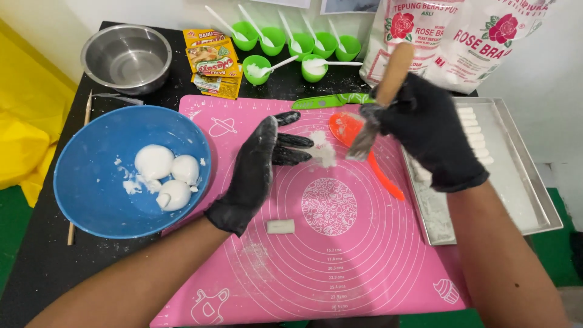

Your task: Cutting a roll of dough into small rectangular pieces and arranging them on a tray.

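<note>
Seven green cups [273,37], three dough balls [153,161], two flour bags [455,36], two bowls [91,176].

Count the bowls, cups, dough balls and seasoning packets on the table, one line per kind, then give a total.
Bowls: 2, a blue bowl and a steel bowl
Green cups: 7
Dough balls in the blue bowl: 3
Seasoning packets: 3
Total: 15
</note>
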